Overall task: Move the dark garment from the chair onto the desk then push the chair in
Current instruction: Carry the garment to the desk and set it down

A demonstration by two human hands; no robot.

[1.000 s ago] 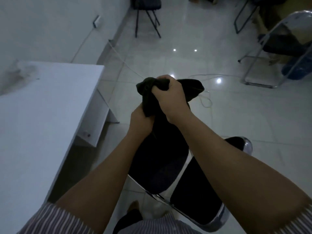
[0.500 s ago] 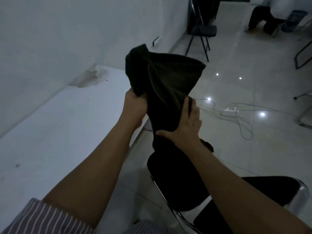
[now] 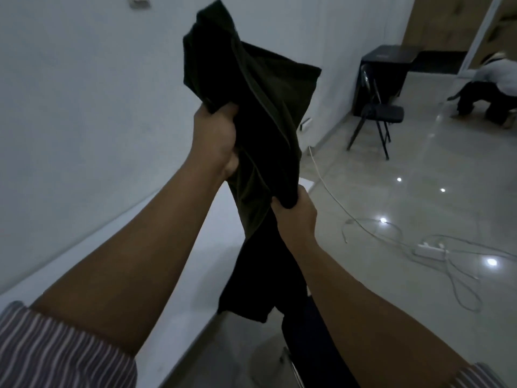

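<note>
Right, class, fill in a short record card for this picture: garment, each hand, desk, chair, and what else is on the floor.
garment: dark garment, held up in the air, its lower end hanging above the desk edge
left hand: left hand gripping the upper part
right hand: right hand gripping lower down
desk: white desk, garment not yet on it
chair: chair, dark, below the right arm
floor: power strip with cables

Readable text: none in this view.
Dark garment (image 3: 260,113): plain cloth, no label, tag or print showing.
Desk (image 3: 195,264): bare white top, no markings.
Wall fitting (image 3: 137,1) at top edge: too small and blurred to show any lettering.
Dark cabinet (image 3: 389,56) by far wall: faint pale patch on its top, not legible.
Striped sleeve (image 3: 56,351): stripes only, no lettering.
</note>
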